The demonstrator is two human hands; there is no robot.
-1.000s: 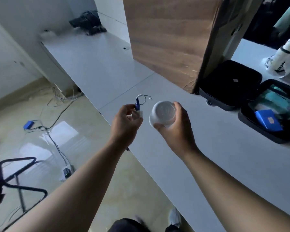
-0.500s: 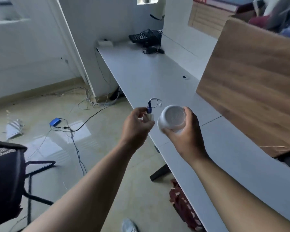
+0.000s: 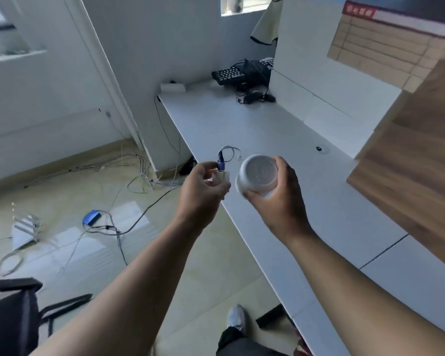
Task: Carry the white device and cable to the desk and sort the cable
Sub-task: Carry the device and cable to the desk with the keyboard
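Observation:
My right hand (image 3: 278, 201) grips a round white device (image 3: 258, 174), its flat circular face turned up toward me, held above the front edge of the long white desk (image 3: 262, 124). My left hand (image 3: 203, 194) is closed around a small white plug block (image 3: 221, 177) with a blue connector and a short thin cable (image 3: 229, 151) looping out above the fingers. The two hands sit side by side, a few centimetres apart. Most of the cable's length is hidden inside my left fist.
A black keyboard and headset (image 3: 244, 75) lie at the desk's far end. A wooden panel (image 3: 416, 163) rises on the right. Loose wires and a blue box (image 3: 91, 217) litter the floor; a black chair (image 3: 13, 312) stands at lower left. A white partition (image 3: 324, 80) backs the desk.
My view has swung left along the desk, so the black cases on the right left the frame and the keyboard end came in. Both hands keep the same grip and spacing.

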